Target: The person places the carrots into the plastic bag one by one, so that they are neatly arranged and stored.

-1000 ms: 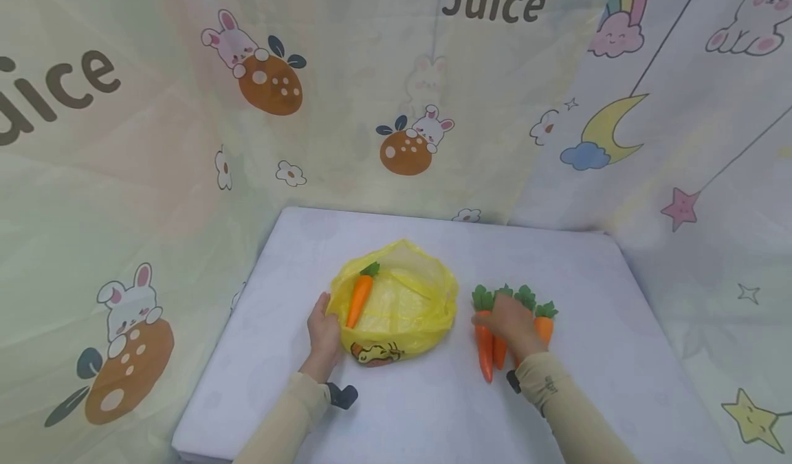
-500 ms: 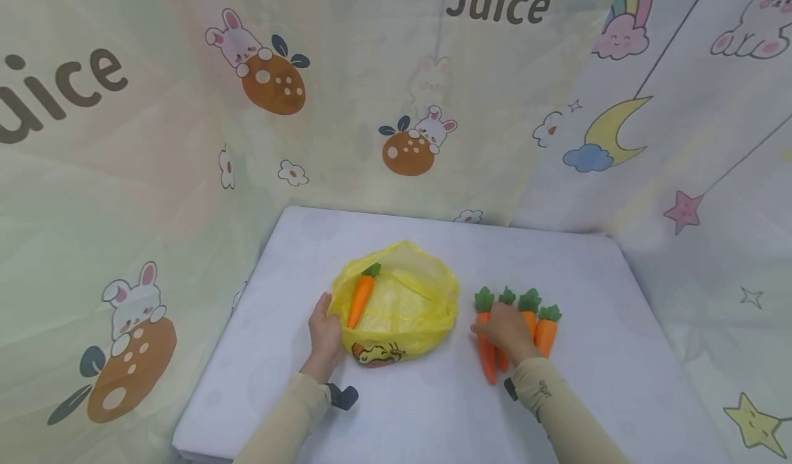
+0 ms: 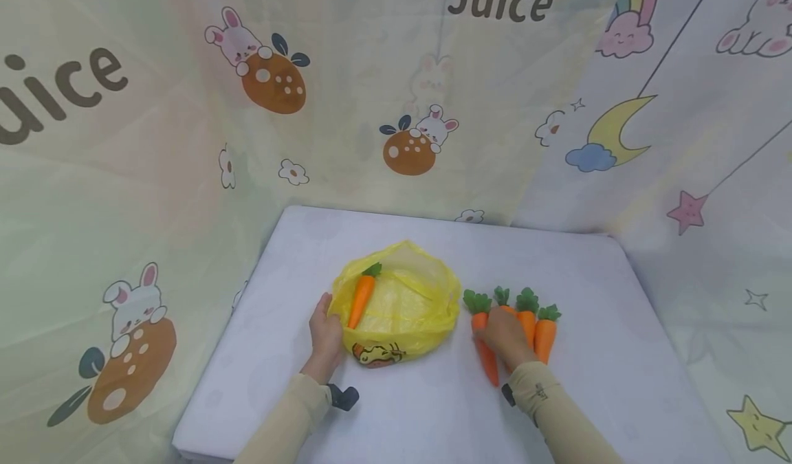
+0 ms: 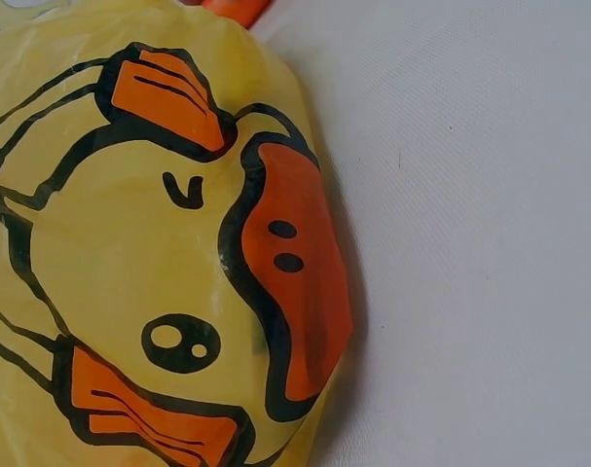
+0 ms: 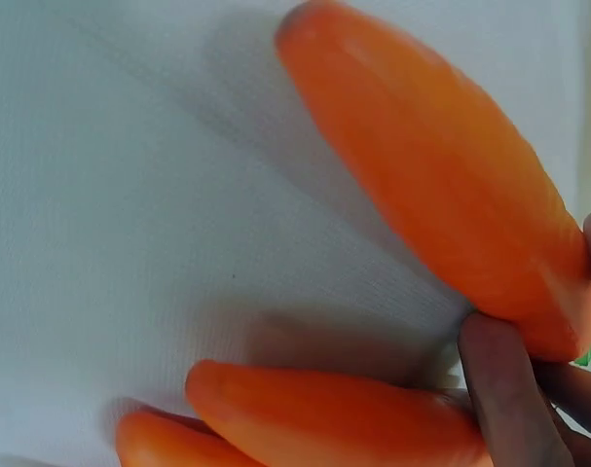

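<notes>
A yellow plastic bag point(image 3: 427, 333) lies with its mouth spread wide, and one carrot point(image 3: 361, 299) with a green top leans inside its left part. My left hand point(image 3: 326, 337) grips the bag's left rim. The left wrist view shows the bag's printed duck face point(image 4: 159, 263), but not the hand. To the right of the bag, my right hand point(image 3: 506, 332) pinches the leftmost carrot point(image 3: 487, 364) of a row, thumb on one side and fingers on the other. In the right wrist view this carrot point(image 5: 431, 165) slants apart from the others, its shadow beside it.
Several more carrots lie side by side under and right of the right hand, among them a middle carrot point(image 3: 526, 323) and the rightmost carrot point(image 3: 545, 339). All rest on a white-covered table point(image 3: 402, 423). Printed cloth walls point(image 3: 346, 106) stand behind and at both sides.
The leftmost carrot's leafy end has swung left, toward the bag, and its body slants more. My right hand has shifted slightly with it. The left hand stays on the bag.
</notes>
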Demonstrator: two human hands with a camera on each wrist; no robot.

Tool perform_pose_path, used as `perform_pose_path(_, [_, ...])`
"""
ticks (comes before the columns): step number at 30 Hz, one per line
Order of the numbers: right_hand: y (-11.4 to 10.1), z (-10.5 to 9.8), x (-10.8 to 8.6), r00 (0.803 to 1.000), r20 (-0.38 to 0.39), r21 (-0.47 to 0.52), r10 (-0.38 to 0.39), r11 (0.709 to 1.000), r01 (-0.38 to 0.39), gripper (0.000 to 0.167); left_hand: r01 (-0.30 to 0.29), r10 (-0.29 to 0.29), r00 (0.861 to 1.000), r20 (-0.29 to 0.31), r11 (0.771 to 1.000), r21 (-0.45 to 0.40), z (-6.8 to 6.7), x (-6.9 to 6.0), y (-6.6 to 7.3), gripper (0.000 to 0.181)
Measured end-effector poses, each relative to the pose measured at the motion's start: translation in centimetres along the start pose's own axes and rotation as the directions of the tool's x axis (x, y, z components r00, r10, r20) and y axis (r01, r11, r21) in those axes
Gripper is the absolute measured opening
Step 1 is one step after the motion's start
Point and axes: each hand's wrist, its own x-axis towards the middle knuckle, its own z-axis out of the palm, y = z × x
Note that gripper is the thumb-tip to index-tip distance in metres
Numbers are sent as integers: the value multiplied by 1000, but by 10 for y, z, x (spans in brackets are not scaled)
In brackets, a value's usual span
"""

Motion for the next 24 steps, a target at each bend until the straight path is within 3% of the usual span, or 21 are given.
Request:
perform_pose_path(5, [4, 0, 0, 1000, 12, 60, -3, 998, 2, 27, -7, 7, 1000, -1, 1000, -7, 1, 0, -1, 68])
perform_pose_path(9, [8, -4, 3, 998, 59, 175, -4, 985, -7, 42, -7, 7, 1000, -7, 1000, -6, 2, 1, -2, 68])
perform_pose_path(12, [6, -11, 7, 995, 100, 338, 6, 940, -40, 58, -4, 4, 1000, -12, 1000, -4, 2, 1, -1, 68])
perform_pose_path(15, [-2, -23, 8, 993, 118, 491, 6, 869, -64, 66, -4, 4, 1000, -15, 1000, -3, 2, 1, -1, 68])
perform_pose_path(20, [-25, -43, 2, 990, 135, 595, -25, 802, -61, 71, -3, 3, 1000, -11, 1000, -1, 2, -1, 0, 69])
perform_pose_path(24, [-46, -50, -4, 980, 171, 643, -103, 765, -32, 75, 6, -6, 1000, -14, 1000, 6, 3, -1, 1, 69])
